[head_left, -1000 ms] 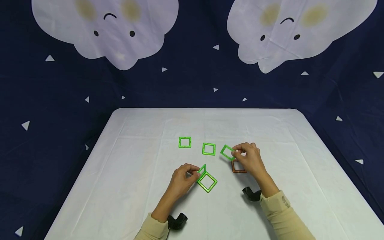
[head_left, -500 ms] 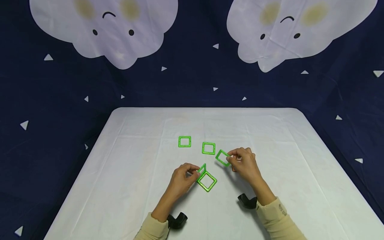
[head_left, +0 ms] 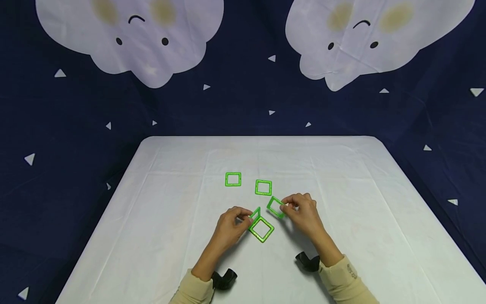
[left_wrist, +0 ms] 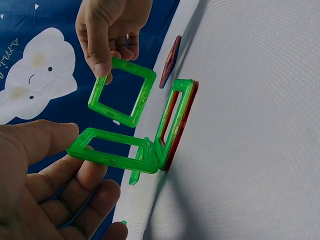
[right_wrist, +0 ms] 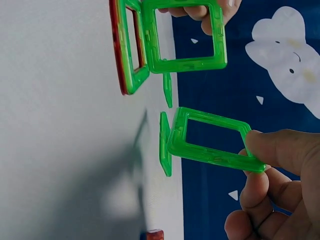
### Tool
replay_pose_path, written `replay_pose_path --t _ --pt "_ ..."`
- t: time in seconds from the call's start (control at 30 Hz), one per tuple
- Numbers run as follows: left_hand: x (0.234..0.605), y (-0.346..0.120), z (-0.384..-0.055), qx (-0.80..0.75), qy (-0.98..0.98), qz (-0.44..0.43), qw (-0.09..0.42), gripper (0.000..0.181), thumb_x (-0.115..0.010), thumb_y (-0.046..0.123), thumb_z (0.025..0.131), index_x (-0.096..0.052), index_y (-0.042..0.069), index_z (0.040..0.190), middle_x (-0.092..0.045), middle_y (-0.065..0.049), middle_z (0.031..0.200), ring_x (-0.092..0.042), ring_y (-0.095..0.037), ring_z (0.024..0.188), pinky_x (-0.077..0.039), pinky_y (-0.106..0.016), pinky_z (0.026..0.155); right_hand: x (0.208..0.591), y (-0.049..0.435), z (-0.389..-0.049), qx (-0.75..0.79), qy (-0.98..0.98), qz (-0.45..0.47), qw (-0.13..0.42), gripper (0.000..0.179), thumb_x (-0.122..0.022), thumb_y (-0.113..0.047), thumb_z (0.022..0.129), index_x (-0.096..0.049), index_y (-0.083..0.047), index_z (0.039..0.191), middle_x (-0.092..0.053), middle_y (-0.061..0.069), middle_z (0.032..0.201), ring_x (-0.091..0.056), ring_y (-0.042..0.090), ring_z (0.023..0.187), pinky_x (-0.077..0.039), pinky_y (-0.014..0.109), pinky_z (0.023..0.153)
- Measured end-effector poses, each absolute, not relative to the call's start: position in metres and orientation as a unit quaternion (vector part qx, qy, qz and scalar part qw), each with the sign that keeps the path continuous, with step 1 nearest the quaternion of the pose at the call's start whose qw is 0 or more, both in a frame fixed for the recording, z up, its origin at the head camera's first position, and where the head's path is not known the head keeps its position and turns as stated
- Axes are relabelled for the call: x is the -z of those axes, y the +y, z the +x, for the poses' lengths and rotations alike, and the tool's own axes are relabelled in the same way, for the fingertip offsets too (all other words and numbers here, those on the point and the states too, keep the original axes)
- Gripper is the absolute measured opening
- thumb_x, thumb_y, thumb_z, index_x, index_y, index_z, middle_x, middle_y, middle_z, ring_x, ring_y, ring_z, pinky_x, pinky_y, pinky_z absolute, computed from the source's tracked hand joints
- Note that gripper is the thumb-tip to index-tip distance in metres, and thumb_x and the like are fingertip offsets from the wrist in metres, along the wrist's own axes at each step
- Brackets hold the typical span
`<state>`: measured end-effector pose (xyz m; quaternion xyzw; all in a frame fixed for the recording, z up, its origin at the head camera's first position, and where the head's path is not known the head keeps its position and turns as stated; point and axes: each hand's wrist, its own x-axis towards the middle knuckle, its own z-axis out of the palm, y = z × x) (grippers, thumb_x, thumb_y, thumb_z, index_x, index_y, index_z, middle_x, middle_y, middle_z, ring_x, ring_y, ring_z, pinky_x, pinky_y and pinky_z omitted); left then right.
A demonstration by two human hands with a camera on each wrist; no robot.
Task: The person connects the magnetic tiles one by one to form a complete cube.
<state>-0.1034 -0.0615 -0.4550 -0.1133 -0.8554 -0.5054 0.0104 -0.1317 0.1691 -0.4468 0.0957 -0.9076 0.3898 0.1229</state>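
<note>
Green, see-through: the upright frame [right_wrist: 190, 64], pinched near one corner by thumb and forefinger of the left hand [head_left: 231, 226], remaining fingers loosely curled below. It stands edge to edge on the flat frame [head_left: 268, 235], also green, roughly level, one corner pointing toward the wearer. Red rim shows all along the flat frame's underside: a red layer [left_wrist: 182, 127], pressed against it. Whether this stack touches the worktop [head_left: 171, 211], cannot tell.

Right hand [head_left: 303, 211] grips the raised frame [right_wrist: 215, 156], green, by one end, thumb on one face, fingers behind. Raised frame is tilted, off the worktop, near the upright frame but apart from it, on the right side of the stack.

Two more green frames flat on the worktop, farther out: far-left frame [head_left: 233, 184] and far-right frame [head_left: 263, 194], well separated. Red piece [left_wrist: 170, 62] on the worktop near the stack, seen almost edge-on from the left wrist; right hand covers it in the head view.

Beige sleeves [head_left: 343, 278], black mount [head_left: 224, 280] at each wrist. Behind: navy cloth [head_left: 243, 105], pale clouds [head_left: 133, 55], small white triangles.
</note>
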Motion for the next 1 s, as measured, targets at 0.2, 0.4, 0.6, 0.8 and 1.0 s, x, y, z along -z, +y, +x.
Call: replay_pose_path --t 0.2,0.4,0.6,0.8,1.0 --pt "0.455 -0.061 -0.103 0.505 -0.855 -0.114 0.010 0.013 -0.065 0.016 0.086 -0.071 0.013 0.097 -0.064 0.000 0.082 -0.059 -0.021 0.084 -0.046 -0.038 0.077 0.449 0.165 -0.129 -0.387 -0.909 0.099 0.123 0.008 -0.076 -0.013 0.076 -0.072 -0.010 0.083 -0.054 -0.005 0.064 -0.040 0.013 0.068 -0.025 0.033 0.076" --pt "0.454 -0.061 -0.103 0.507 -0.854 -0.117 0.013 0.013 -0.064 0.016 0.086 -0.071 0.012 0.097 -0.064 0.000 0.082 -0.059 -0.022 0.084 -0.046 -0.036 0.076 0.451 0.162 -0.128 -0.383 -0.909 0.103 0.126 0.007 -0.076 -0.013 0.075 -0.072 -0.011 0.081 -0.055 -0.006 0.063 -0.040 0.012 0.068 -0.026 0.032 0.075" --pt "0.455 -0.060 -0.103 0.506 -0.854 -0.116 0.013 0.013 -0.065 0.015 0.086 -0.071 0.012 0.096 -0.064 0.000 0.081 -0.058 -0.022 0.083 -0.046 -0.036 0.076 0.454 0.160 -0.128 -0.385 -0.908 0.109 0.128 0.007 -0.077 -0.012 0.075 -0.072 -0.010 0.081 -0.056 -0.007 0.062 -0.039 0.012 0.067 -0.026 0.031 0.074" --pt "0.456 -0.061 -0.103 0.507 -0.854 -0.115 0.012 0.013 -0.065 0.016 0.085 -0.071 0.012 0.096 -0.064 0.000 0.081 -0.059 -0.023 0.084 -0.045 -0.033 0.075 0.457 0.156 -0.126 -0.379 -0.908 0.122 0.132 0.009 -0.078 -0.012 0.073 -0.072 -0.012 0.080 -0.057 -0.008 0.062 -0.040 0.011 0.067 -0.028 0.031 0.075" --pt "0.455 -0.061 -0.103 0.503 -0.857 -0.109 0.010 0.014 -0.065 0.016 0.085 -0.071 0.013 0.097 -0.064 0.002 0.082 -0.059 -0.018 0.084 -0.044 -0.026 0.074 0.457 0.151 -0.124 -0.375 -0.911 0.120 0.120 0.007 -0.076 -0.014 0.075 -0.072 -0.015 0.080 -0.054 -0.010 0.063 -0.041 0.010 0.070 -0.030 0.027 0.069"
